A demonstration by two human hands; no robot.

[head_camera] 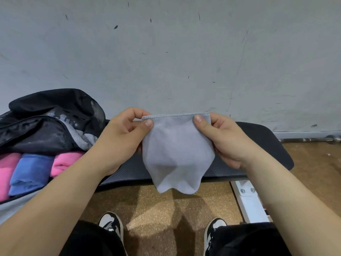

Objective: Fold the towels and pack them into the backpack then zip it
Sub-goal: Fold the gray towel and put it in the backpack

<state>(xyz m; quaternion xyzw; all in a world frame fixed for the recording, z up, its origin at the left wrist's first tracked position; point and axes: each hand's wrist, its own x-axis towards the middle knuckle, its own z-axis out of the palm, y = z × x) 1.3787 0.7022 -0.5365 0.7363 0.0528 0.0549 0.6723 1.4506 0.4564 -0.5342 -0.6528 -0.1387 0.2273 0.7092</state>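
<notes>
A person holds a small grey towel (177, 150) up by its stitched top edge, above the near edge of a black padded mat (267, 145) and in front of a scuffed wall. The left hand (127, 130) pinches the left corner between thumb and curled fingers; the right hand (219, 137) pinches the right corner the same way. The rest of the cloth hangs free, its lower edge sagging in soft scallops.

The towel looks light, thin and limp, so it will likely drape rather than hold a crease. The hemmed corners seem the surest places to grip it, and laying it on the mat would probably help a fold stay.

To the left, the black backpack (36, 135) lies open, its flap thrown back. Inside, side by side, sit a pink towel (5, 172) at far left, a blue towel (29, 170) in the middle and another pink towel (64, 161) beside it, all folded.
</notes>
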